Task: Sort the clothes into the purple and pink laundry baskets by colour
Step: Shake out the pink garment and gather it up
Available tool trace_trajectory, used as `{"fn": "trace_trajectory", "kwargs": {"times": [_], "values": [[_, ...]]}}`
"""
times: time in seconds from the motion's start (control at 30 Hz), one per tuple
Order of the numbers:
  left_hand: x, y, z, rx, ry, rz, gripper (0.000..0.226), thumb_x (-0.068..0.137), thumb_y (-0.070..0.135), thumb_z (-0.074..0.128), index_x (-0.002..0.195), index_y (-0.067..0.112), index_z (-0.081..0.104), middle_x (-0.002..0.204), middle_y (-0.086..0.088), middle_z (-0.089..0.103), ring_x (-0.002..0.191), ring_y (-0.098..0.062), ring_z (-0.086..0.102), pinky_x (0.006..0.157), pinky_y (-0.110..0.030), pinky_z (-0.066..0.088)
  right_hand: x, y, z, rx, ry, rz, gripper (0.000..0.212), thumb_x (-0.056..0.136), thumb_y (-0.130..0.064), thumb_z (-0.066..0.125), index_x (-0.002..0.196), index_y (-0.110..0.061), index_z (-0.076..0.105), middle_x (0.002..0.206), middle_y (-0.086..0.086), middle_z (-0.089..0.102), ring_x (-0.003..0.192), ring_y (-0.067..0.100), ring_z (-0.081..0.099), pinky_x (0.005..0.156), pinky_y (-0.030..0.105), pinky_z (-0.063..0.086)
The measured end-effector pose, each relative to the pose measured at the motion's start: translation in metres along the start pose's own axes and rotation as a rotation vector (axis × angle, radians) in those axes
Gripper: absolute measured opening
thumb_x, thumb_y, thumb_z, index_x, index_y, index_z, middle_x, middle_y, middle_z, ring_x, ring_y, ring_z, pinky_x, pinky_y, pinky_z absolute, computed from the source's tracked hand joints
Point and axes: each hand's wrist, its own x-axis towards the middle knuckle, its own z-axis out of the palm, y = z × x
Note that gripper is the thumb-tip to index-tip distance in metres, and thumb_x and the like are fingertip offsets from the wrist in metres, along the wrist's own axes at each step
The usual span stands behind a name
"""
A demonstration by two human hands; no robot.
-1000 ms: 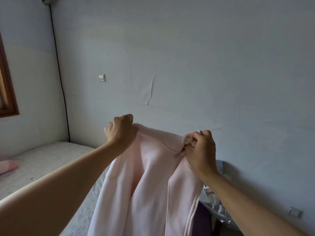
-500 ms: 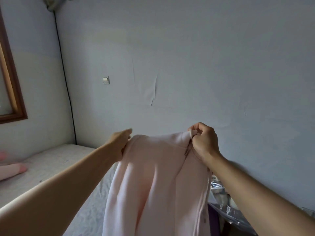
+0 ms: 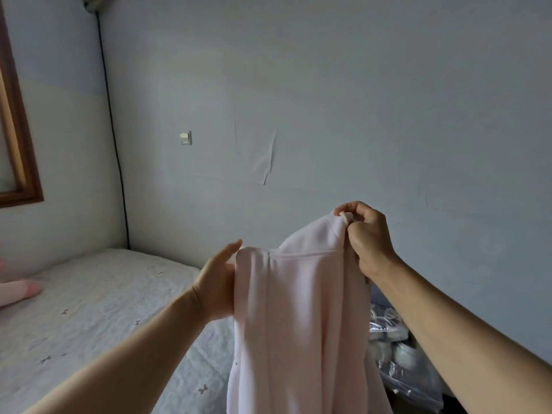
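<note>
A pale pink zip-up garment (image 3: 298, 324) hangs in the air in front of me, folded lengthwise, its lower part running out of the bottom of the view. My right hand (image 3: 366, 237) pinches its top corner at the collar, fingers closed on the cloth. My left hand (image 3: 218, 282) lies flat against the garment's left edge below the shoulder, fingers stretched out, thumb against the cloth. Neither laundry basket is in view.
A bed with a white quilted cover (image 3: 89, 318) fills the lower left. A pink item (image 3: 18, 289) lies at its far left edge. Clear plastic bags with pale contents (image 3: 397, 354) sit low right by the blue wall. A wooden window frame (image 3: 21, 144) is at the left.
My left hand let go of the shoulder it gripped and now rests flat, lower on the garment's left side. My right hand rose with the collar. The garment folded narrower.
</note>
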Motion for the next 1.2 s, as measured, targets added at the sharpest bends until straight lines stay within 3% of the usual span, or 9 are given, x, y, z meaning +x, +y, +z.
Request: {"fn": "trace_trajectory", "kwargs": {"times": [0.2, 0.37, 0.47, 0.53, 0.63, 0.77, 0.97, 1.13, 1.2], "values": [[0.004, 0.001, 0.034, -0.016, -0.104, 0.143, 0.041, 0.079, 0.036, 0.054, 0.084, 0.003, 0.077, 0.084, -0.017, 0.071, 0.072, -0.027, 0.071, 0.068, -0.035, 0.059, 0.001, 0.011, -0.025, 0.079, -0.089, 0.091, 0.04, 0.087, 0.012, 0.041, 0.087, -0.022, 0.064, 0.085, 0.002, 0.063, 0.077, 0.015, 0.055, 0.07, 0.027, 0.044], [0.005, 0.016, 0.044, -0.052, -0.107, 0.246, 0.043, 0.079, 0.042, 0.054, 0.075, 0.005, 0.076, 0.077, -0.014, 0.071, 0.07, -0.024, 0.07, 0.068, -0.031, 0.058, 0.002, 0.034, -0.039, 0.004, -0.22, 0.304, 0.016, 0.093, -0.021, 0.054, 0.104, -0.017, 0.065, 0.107, 0.011, 0.068, 0.094, 0.024, 0.064, 0.075, 0.032, 0.05], [0.011, 0.024, 0.038, -0.169, -0.016, 0.291, 0.075, 0.07, 0.054, 0.071, 0.126, 0.006, 0.058, 0.119, -0.019, 0.064, 0.103, -0.029, 0.066, 0.086, -0.044, 0.055, -0.009, 0.032, -0.034, 0.169, -0.392, 0.472, 0.017, 0.088, -0.025, 0.051, 0.088, -0.017, 0.067, 0.087, 0.01, 0.067, 0.079, 0.027, 0.062, 0.072, 0.037, 0.046], [0.013, 0.025, 0.033, -0.252, 0.047, 0.284, 0.094, 0.065, 0.064, 0.075, 0.141, 0.018, 0.044, 0.131, -0.017, 0.058, 0.114, -0.034, 0.061, 0.094, -0.051, 0.049, -0.015, 0.029, -0.027, 0.389, -0.515, 0.528, 0.023, 0.087, -0.021, 0.042, 0.072, -0.018, 0.059, 0.074, 0.006, 0.058, 0.064, 0.02, 0.053, 0.062, 0.033, 0.037], [0.014, 0.026, 0.024, -0.308, 0.04, 0.3, 0.08, 0.078, 0.064, 0.063, 0.134, 0.008, 0.049, 0.123, -0.021, 0.062, 0.113, -0.037, 0.061, 0.093, -0.051, 0.049, -0.026, 0.033, -0.006, 0.335, -0.562, 0.504, 0.024, 0.093, -0.032, 0.05, 0.08, -0.013, 0.057, 0.076, 0.007, 0.057, 0.063, 0.017, 0.056, 0.058, 0.027, 0.045], [0.006, 0.035, 0.013, -0.235, 0.084, 0.442, 0.041, 0.087, 0.035, 0.064, 0.116, 0.008, 0.053, 0.112, -0.02, 0.062, 0.094, -0.033, 0.067, 0.07, -0.047, 0.055, -0.029, 0.045, 0.024, -0.055, -0.272, 0.395, 0.037, 0.08, -0.012, 0.068, 0.11, -0.014, 0.047, 0.104, 0.009, 0.059, 0.09, 0.027, 0.062, 0.059, 0.031, 0.049], [-0.023, 0.057, -0.006, -0.053, 0.22, 0.343, 0.029, 0.089, 0.013, 0.054, 0.116, 0.003, 0.058, 0.089, -0.016, 0.066, 0.071, -0.026, 0.067, 0.054, -0.037, 0.059, -0.01, 0.035, 0.031, -0.153, -0.171, 0.162, 0.015, 0.087, -0.008, 0.059, 0.102, -0.007, 0.061, 0.093, 0.006, 0.063, 0.083, 0.02, 0.057, 0.058, 0.025, 0.04], [-0.036, 0.074, -0.004, 0.237, 0.291, 0.102, 0.031, 0.089, 0.007, 0.057, 0.061, 0.002, 0.071, 0.059, -0.012, 0.068, 0.047, -0.021, 0.066, 0.044, -0.036, 0.054, 0.006, 0.02, 0.033, 0.032, -0.026, 0.12, 0.015, 0.084, 0.0, 0.059, 0.084, -0.015, 0.061, 0.079, 0.003, 0.06, 0.075, 0.019, 0.054, 0.065, 0.026, 0.041], [-0.04, 0.078, -0.004, 0.38, 0.302, 0.134, 0.025, 0.085, 0.005, 0.064, 0.062, 0.002, 0.072, 0.06, -0.011, 0.069, 0.049, -0.023, 0.066, 0.048, -0.035, 0.056, 0.008, 0.016, 0.03, 0.028, -0.03, 0.101, 0.018, 0.085, -0.001, 0.059, 0.079, -0.018, 0.058, 0.077, 0.001, 0.058, 0.074, 0.018, 0.053, 0.063, 0.026, 0.041]]}}
